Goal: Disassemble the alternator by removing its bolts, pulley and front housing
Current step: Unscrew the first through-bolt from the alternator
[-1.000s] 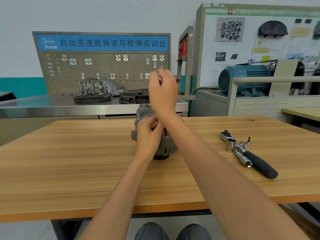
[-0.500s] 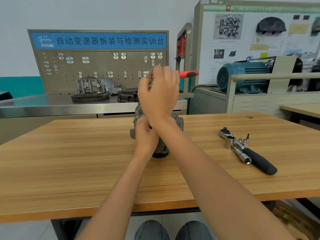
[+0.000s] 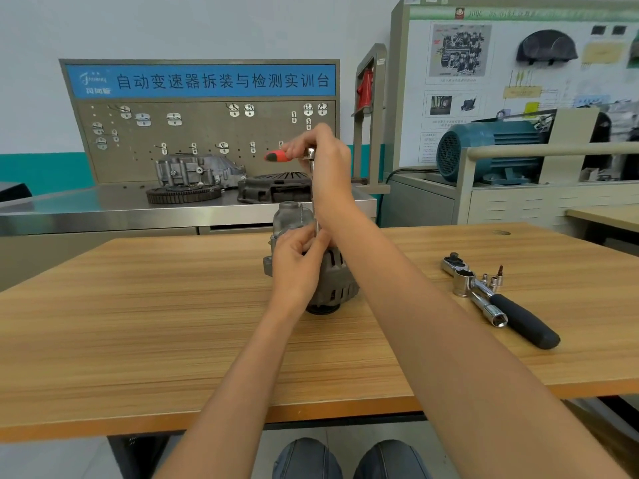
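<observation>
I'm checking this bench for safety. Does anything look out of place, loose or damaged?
Nothing stands out. The alternator stands on the wooden table, steadied by the left hand; the right hand grips a red-handled ratchet. Spare sockets lie grouped beside a black-handled ratchet.

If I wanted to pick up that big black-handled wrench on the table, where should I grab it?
Grab the black-handled wrench by its thick black grip, the end nearest the table's front edge. Come from above and wrap your fingers across it. It lies flat and slanted, with bare wood around the grip, while its shiny head sits among small loose sockets.
</observation>
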A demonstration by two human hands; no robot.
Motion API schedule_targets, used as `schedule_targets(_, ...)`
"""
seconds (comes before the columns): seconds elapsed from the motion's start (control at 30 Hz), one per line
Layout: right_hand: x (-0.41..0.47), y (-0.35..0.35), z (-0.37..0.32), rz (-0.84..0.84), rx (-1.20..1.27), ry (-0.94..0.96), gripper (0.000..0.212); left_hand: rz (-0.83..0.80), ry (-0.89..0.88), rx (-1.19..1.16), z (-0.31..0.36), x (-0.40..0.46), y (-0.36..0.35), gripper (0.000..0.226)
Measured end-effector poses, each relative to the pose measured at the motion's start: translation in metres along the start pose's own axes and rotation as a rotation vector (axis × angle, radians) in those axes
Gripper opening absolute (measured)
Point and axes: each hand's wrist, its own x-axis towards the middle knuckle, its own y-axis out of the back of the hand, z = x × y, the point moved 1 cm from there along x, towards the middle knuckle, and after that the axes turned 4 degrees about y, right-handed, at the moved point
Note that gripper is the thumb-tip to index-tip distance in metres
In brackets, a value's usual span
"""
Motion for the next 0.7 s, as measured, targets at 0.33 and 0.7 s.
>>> schedule_targets(0.33, -0.01, -0.002, 0.009, 0.11, -0.682, 0.412, 0.022, 0.06, 0.099, -0.005, 0.0, 0.001, -0.002, 0.055)
schedule_targets(0.7, -0.007, 0.001, 0.002, 0.038, -0.21, 0.125, 0.031, 0.017, 0.017, 0.004, 0.002, -0.001, 0.0, 0.027)
